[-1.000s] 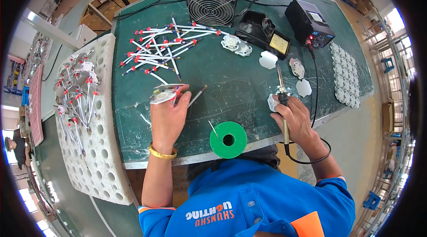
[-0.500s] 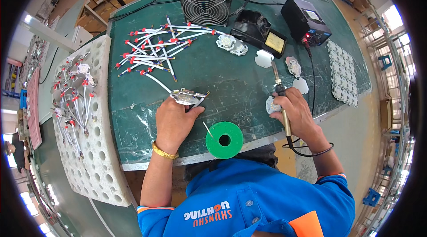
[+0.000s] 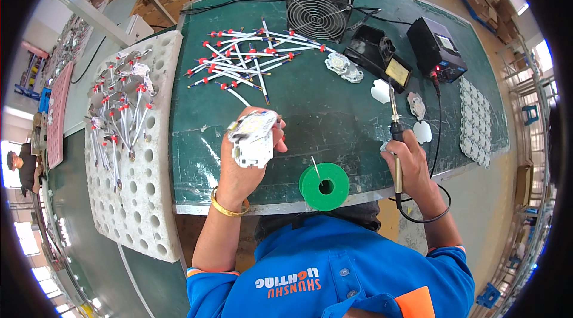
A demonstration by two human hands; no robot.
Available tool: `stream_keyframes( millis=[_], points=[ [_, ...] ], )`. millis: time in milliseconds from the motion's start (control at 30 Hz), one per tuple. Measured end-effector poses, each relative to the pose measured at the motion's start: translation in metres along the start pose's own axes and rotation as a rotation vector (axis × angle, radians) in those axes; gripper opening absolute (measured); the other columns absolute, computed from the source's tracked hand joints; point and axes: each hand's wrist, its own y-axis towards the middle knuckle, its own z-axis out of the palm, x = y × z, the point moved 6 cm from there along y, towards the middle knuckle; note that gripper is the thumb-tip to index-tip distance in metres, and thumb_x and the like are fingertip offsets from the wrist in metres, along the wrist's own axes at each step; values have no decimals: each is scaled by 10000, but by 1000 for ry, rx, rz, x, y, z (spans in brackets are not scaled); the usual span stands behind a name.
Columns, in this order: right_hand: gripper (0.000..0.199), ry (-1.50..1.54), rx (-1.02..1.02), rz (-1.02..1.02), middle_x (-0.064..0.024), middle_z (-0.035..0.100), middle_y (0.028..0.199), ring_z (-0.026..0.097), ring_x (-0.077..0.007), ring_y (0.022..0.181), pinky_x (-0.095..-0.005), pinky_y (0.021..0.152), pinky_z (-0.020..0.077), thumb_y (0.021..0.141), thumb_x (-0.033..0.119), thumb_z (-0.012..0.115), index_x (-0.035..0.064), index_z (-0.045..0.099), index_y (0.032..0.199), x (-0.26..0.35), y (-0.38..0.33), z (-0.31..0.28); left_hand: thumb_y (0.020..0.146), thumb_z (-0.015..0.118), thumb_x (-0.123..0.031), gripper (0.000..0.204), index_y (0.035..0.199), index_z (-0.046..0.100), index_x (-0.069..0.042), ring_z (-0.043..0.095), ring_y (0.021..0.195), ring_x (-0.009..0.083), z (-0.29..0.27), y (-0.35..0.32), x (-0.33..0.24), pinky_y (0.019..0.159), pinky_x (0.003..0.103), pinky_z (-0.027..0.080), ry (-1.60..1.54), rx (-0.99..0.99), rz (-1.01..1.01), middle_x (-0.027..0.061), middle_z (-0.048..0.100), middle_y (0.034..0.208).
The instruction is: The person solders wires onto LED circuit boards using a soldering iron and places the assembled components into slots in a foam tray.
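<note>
My left hand (image 3: 242, 166) is raised above the green mat (image 3: 334, 115) and grips a small stack of white circuit boards (image 3: 253, 138) with wires hanging from them. My right hand (image 3: 409, 160) holds a soldering iron (image 3: 394, 133), its tip pointing away from me toward a white board (image 3: 380, 90). A green spool of solder wire (image 3: 324, 186) stands at the near table edge between both hands, a wire end sticking up from it.
Several red-tipped white wires (image 3: 245, 58) lie at the back left of the mat. A black fan (image 3: 317, 12), an iron stand (image 3: 379, 55) and a soldering station (image 3: 437, 48) line the back. A perforated white foam tray (image 3: 140, 198) holds wired boards at left. A sheet of boards (image 3: 476, 121) lies at right.
My left hand has lifted the boards off the mat and drawn them toward me. My right hand with the iron has shifted slightly nearer.
</note>
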Motion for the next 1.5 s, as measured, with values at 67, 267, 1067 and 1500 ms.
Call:
stream_keyframes(
  millis=[67, 267, 1067, 1500],
  points=[
    [326, -1, -18, -20, -110, 377, 753, 458, -267, 575, -354, 474, 372, 676, -45, 681, 60, 501, 927, 4, 3, 1, 875, 581, -90, 101, 938, 566, -13, 580, 743, 118, -6, -6, 9, 645, 234, 468, -40, 20, 27, 111, 619, 1002],
    [332, 5, -97, -125, -97, 365, 701, 431, -237, 514, -328, 432, 344, 655, -87, 647, 54, 505, 919, 11, 13, 1, 924, 530, -148, 136, 908, 617, -45, 545, 615, 76, -33, -22, 2, 507, 190, 393, 166, -101, -14, 51, 651, 862],
    [122, 522, -346, 183, -120, 482, 912, 509, -110, 681, -224, 487, 507, 895, 72, 518, 43, 448, 991, 24, 47, 6, 712, 645, -82, 230, 899, 515, -50, 616, 705, 346, 11, 57, 31, 583, 433, 488, 1209, -176, 157, 137, 608, 761],
    [197, 486, -417, 78, -141, 523, 833, 520, -220, 710, -319, 663, 428, 817, -6, 588, 34, 458, 960, 24, 50, 10, 837, 569, -38, 139, 974, 586, -44, 512, 650, 97, 18, 49, 8, 572, 258, 426, 24, 48, 121, 38, 600, 836]
  ],
)
